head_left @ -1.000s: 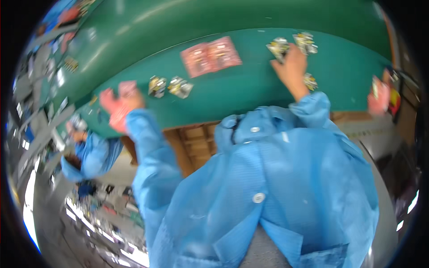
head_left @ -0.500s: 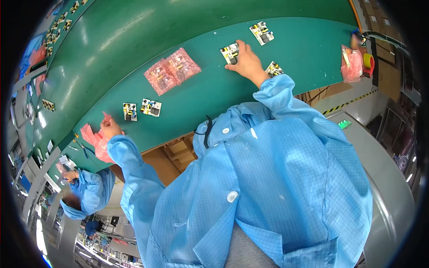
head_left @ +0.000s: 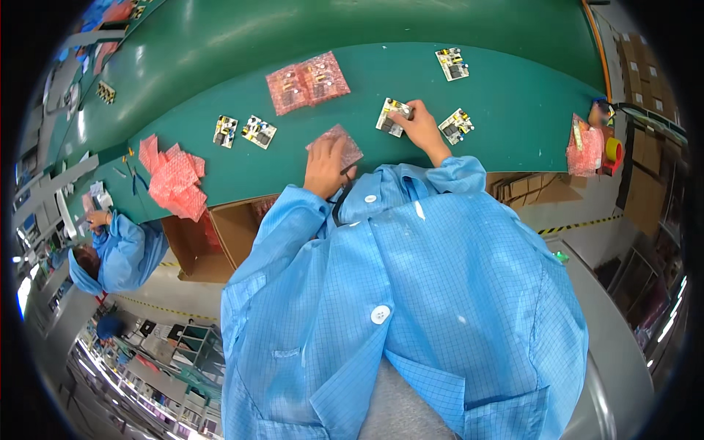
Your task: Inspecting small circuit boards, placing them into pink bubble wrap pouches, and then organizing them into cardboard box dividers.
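My right hand point(head_left: 425, 130) grips the edge of a white circuit board point(head_left: 390, 117) crowded with yellow and black parts, close above the green table. To its left, my left hand point(head_left: 326, 167) has its fingers over a pink bubble-wrap bag point(head_left: 342, 141) near the front edge. The bag looks flat, and my thumb is partly hidden. Two more boards, a far board point(head_left: 452, 66) and a nearer board point(head_left: 456, 127), lie to the right of my right hand.
Beyond my left hand lie wrapped boards point(head_left: 308, 82) in pink bubble wrap. Two bare boards point(head_left: 242, 132) sit further left, then a heap of pink bags point(head_left: 176, 183) and pliers point(head_left: 136, 176). A tape roll point(head_left: 613, 150) stands far right. Cardboard boxes point(head_left: 205, 249) are below the edge; a co-worker point(head_left: 125, 249) sits left.
My left hand has come from the heap of bags to the middle, bringing one bag. My right hand has drawn the board nearer to me. The view has shifted.
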### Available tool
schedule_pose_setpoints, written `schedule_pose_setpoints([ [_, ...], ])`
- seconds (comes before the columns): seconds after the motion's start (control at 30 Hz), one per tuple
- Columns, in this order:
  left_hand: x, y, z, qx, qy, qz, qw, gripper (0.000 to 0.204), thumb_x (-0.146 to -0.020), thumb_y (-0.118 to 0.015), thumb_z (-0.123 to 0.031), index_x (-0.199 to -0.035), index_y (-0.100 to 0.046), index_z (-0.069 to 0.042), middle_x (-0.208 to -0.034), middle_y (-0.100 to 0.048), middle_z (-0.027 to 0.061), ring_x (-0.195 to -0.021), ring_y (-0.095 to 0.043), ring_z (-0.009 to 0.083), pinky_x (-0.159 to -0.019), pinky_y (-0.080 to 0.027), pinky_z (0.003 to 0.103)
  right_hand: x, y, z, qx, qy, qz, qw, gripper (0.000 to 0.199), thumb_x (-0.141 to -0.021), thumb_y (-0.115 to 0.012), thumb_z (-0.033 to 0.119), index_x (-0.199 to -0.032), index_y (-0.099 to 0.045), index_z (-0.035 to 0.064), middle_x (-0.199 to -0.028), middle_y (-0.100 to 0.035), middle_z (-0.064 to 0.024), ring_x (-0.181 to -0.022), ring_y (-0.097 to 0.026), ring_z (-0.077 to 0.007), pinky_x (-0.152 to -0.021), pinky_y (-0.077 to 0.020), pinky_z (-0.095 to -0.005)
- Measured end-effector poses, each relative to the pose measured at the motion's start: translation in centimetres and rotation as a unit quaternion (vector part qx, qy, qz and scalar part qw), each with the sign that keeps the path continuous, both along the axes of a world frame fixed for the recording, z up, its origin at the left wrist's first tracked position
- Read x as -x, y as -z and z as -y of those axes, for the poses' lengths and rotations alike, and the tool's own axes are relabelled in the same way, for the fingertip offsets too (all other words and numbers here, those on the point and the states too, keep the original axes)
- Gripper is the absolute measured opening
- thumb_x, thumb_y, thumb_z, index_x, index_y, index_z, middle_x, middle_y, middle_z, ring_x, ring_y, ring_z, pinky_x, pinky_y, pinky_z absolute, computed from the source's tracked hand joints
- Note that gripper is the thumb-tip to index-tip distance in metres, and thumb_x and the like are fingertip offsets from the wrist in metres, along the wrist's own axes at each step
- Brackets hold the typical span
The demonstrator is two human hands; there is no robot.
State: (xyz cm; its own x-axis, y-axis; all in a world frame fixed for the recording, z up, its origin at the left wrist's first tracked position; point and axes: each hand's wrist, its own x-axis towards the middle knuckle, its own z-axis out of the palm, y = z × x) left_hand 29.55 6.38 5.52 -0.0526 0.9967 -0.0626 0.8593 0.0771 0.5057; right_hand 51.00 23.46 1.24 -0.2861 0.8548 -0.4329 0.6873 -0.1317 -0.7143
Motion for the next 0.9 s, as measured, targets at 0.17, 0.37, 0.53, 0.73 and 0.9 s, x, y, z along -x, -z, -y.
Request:
schedule_pose_setpoints([
  [0.17,0.3,1.5,0.1,-0.039,0.08,-0.057,0.994,0.049,-0.071,-0.076,-0.018,-0.116,-0.057,-0.01,-0.119,-0.051,0.0148,-0.12,-0.046,0.0372,-0.101,-0.039,0.048,-2.4,2.2,1.1,0.122,0.067,-0.17,0.976,0.04,-0.088,-0.072,0.033,-0.105,-0.056,0.0007,-0.084,-0.067,-0.0112,-0.075,-0.066,-0.0166,-0.066,-0.053,-0.0305],
  [0.37,-0.6,3.6,0.8,-0.056,-0.004,-0.051,0.997,0.041,-0.075,-0.07,-0.014,-0.115,-0.059,-0.01,-0.113,-0.052,0.0159,-0.111,-0.049,0.0393,-0.094,-0.043,0.05,-3.8,2.4,2.0,0.176,0.029,-0.217,0.96,0.034,-0.087,-0.074,0.028,-0.103,-0.059,0.0016,-0.086,-0.066,-0.0071,-0.076,-0.065,-0.0133,-0.066,-0.0518,-0.0267],
  [0.53,-1.0,3.7,-0.3,-0.038,-0.11,0.022,0.993,0.03,-0.078,-0.066,-0.013,-0.107,-0.061,-0.008,-0.106,-0.056,0.0157,-0.104,-0.051,0.0384,-0.091,-0.044,0.047,-4.1,1.2,2.7,0.254,0.044,-0.209,0.943,0.037,-0.085,-0.075,0.024,-0.111,-0.061,0.0008,-0.09,-0.068,-0.0059,-0.083,-0.065,-0.0128,-0.071,-0.0494,-0.0259],
  [0.73,-2.4,5.3,-2.0,-0.006,-0.097,0.053,0.994,0.018,-0.082,-0.063,-0.015,-0.098,-0.061,-0.007,-0.099,-0.06,0.014,-0.096,-0.059,0.0351,-0.081,-0.05,0.047,-3.8,0.3,3.1,0.21,-0.011,-0.195,0.958,0.038,-0.085,-0.074,0.02,-0.114,-0.064,-0.002,-0.096,-0.071,-0.0092,-0.085,-0.065,-0.0136,-0.074,-0.0502,-0.027],
  [0.9,-3.9,4.1,-2.7,0.094,-0.06,0.048,0.993,0.02,-0.083,-0.062,-0.022,-0.096,-0.062,-0.007,-0.102,-0.061,0.013,-0.098,-0.061,0.0331,-0.08,-0.052,0.046,-4.3,0.9,3.2,0.196,-0.018,-0.206,0.959,0.035,-0.085,-0.073,0.015,-0.113,-0.065,-0.0041,-0.097,-0.071,-0.0103,-0.085,-0.066,-0.0132,-0.075,-0.0507,-0.0262],
])
